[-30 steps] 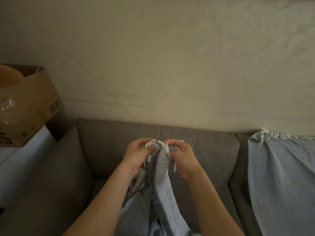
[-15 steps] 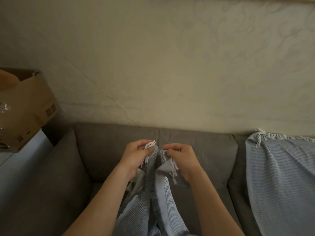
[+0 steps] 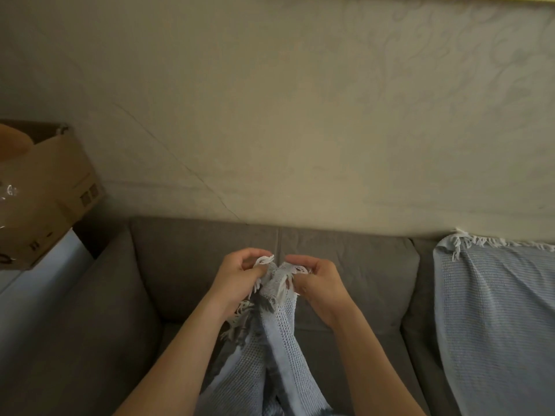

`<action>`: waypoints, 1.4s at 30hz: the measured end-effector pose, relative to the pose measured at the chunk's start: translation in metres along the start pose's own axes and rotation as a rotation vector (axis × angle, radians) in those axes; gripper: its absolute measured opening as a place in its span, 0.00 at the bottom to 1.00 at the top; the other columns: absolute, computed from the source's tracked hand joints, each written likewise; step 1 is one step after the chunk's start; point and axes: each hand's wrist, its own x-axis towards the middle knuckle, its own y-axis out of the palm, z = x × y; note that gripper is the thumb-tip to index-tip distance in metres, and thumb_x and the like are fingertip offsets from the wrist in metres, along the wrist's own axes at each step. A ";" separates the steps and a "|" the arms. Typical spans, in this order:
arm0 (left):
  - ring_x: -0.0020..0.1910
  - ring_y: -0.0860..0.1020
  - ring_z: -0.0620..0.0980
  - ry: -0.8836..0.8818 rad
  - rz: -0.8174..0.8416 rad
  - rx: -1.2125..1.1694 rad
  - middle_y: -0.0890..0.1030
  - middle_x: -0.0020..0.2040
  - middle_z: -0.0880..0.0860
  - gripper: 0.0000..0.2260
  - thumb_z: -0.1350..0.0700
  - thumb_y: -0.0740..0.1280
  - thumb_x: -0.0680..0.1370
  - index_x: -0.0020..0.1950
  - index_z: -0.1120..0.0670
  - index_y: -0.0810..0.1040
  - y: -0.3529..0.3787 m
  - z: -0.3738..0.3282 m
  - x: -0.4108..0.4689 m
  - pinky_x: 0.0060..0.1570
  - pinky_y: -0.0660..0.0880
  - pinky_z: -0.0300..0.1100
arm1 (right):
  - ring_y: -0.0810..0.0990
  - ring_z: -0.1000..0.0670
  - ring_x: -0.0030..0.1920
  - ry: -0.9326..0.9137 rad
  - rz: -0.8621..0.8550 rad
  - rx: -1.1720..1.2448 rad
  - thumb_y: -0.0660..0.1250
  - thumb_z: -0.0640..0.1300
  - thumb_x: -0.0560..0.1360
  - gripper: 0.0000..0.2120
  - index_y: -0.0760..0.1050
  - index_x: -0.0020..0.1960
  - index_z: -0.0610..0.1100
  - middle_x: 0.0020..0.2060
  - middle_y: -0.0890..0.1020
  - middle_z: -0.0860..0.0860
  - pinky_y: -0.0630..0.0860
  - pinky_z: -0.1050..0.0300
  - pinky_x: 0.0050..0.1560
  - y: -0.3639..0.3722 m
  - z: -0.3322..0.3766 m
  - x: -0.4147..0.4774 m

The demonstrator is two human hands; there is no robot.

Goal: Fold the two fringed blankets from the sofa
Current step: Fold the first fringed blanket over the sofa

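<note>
Both hands have drifted slightly apart at lower centre, the left hand and right hand each pinching a fringed corner of the blue blanket hanging before the sofa; they should match corners squarely before doubling it, while the second blanket waits at right.

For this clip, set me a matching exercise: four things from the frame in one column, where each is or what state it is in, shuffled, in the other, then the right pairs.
Things:
1. Light blue waffle-weave blanket with white fringe
2. Second light blue fringed blanket
3. Brown cardboard box
4. Grey fabric sofa

Places or states:
A. Draped over the backrest at the right
B. Against the cream wall, under everything else
C. Pinched at its fringed edge by the left hand and the right hand
D. On a white surface beyond the sofa's left armrest

Pairs: 1-C, 2-A, 3-D, 4-B
</note>
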 end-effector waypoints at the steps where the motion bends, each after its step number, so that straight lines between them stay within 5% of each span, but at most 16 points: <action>1: 0.57 0.86 0.47 -0.003 -0.001 -0.009 0.89 0.54 0.48 0.13 0.65 0.71 0.81 0.57 0.48 0.87 -0.001 0.000 0.000 0.64 0.82 0.52 | 0.88 0.47 0.44 -0.031 0.013 -0.027 0.71 0.24 0.71 0.20 0.83 0.59 0.40 0.45 0.89 0.42 0.82 0.57 0.45 -0.001 -0.002 -0.001; 4: 0.58 0.86 0.50 -0.031 -0.006 -0.057 0.89 0.54 0.49 0.14 0.67 0.69 0.82 0.58 0.49 0.86 0.000 0.002 0.001 0.62 0.82 0.51 | 0.88 0.51 0.48 -0.136 -0.020 -0.160 0.76 0.27 0.71 0.21 0.84 0.60 0.43 0.47 0.89 0.48 0.81 0.62 0.47 0.001 -0.004 -0.002; 9: 0.57 0.87 0.52 -0.058 -0.022 -0.130 0.89 0.54 0.50 0.14 0.67 0.70 0.81 0.60 0.51 0.86 0.005 0.005 0.000 0.63 0.82 0.55 | 0.87 0.60 0.49 -0.297 -0.094 -0.474 0.71 0.28 0.72 0.21 0.85 0.61 0.44 0.50 0.88 0.54 0.82 0.64 0.49 0.006 -0.004 0.002; 13: 0.57 0.87 0.53 -0.095 -0.022 -0.203 0.89 0.55 0.52 0.13 0.66 0.70 0.81 0.60 0.51 0.86 0.004 0.002 0.001 0.62 0.83 0.55 | 0.83 0.68 0.43 -0.367 -0.089 -0.673 0.71 0.31 0.72 0.17 0.88 0.54 0.47 0.42 0.85 0.59 0.76 0.74 0.42 0.009 0.002 0.001; 17: 0.56 0.87 0.52 -0.084 -0.011 -0.171 0.89 0.55 0.51 0.13 0.65 0.71 0.81 0.59 0.49 0.87 0.003 -0.002 0.001 0.62 0.83 0.55 | 0.82 0.64 0.37 -0.403 -0.076 -0.764 0.70 0.33 0.70 0.13 0.89 0.48 0.46 0.40 0.87 0.55 0.71 0.74 0.36 0.014 0.006 0.001; 21: 0.57 0.87 0.54 -0.094 0.001 -0.154 0.89 0.55 0.53 0.12 0.65 0.73 0.80 0.58 0.49 0.87 0.001 -0.002 0.002 0.63 0.82 0.57 | 0.75 0.55 0.46 -0.478 -0.060 -0.877 0.72 0.40 0.68 0.05 0.83 0.40 0.49 0.44 0.78 0.53 0.67 0.72 0.45 0.018 0.009 0.007; 26: 0.55 0.87 0.53 -0.102 0.006 -0.207 0.89 0.54 0.53 0.12 0.66 0.72 0.80 0.61 0.54 0.85 0.000 -0.006 0.000 0.58 0.84 0.51 | 0.78 0.54 0.35 -0.428 0.021 -0.777 0.69 0.40 0.71 0.03 0.75 0.41 0.46 0.35 0.82 0.52 0.76 0.51 0.37 0.016 0.017 0.008; 33: 0.50 0.87 0.56 -0.128 0.002 -0.355 0.88 0.54 0.60 0.11 0.68 0.74 0.79 0.60 0.60 0.84 -0.002 -0.015 -0.002 0.48 0.84 0.45 | 0.72 0.58 0.30 -0.427 0.049 -0.721 0.66 0.46 0.84 0.15 0.65 0.41 0.49 0.31 0.74 0.54 0.68 0.63 0.31 0.020 0.013 0.012; 39: 0.54 0.87 0.56 -0.112 0.081 -0.349 0.88 0.56 0.58 0.13 0.70 0.70 0.80 0.62 0.59 0.84 0.000 -0.019 -0.006 0.51 0.85 0.45 | 0.81 0.54 0.41 -0.391 0.043 -0.790 0.67 0.48 0.83 0.06 0.74 0.51 0.46 0.41 0.82 0.52 0.72 0.60 0.38 0.017 0.009 0.023; 42: 0.54 0.86 0.57 -0.116 0.101 -0.343 0.88 0.57 0.58 0.17 0.73 0.69 0.78 0.62 0.58 0.85 -0.002 -0.020 -0.007 0.52 0.83 0.48 | 0.79 0.56 0.38 -0.394 0.037 -0.808 0.72 0.49 0.79 0.08 0.75 0.47 0.46 0.39 0.82 0.53 0.71 0.63 0.36 0.015 0.011 0.023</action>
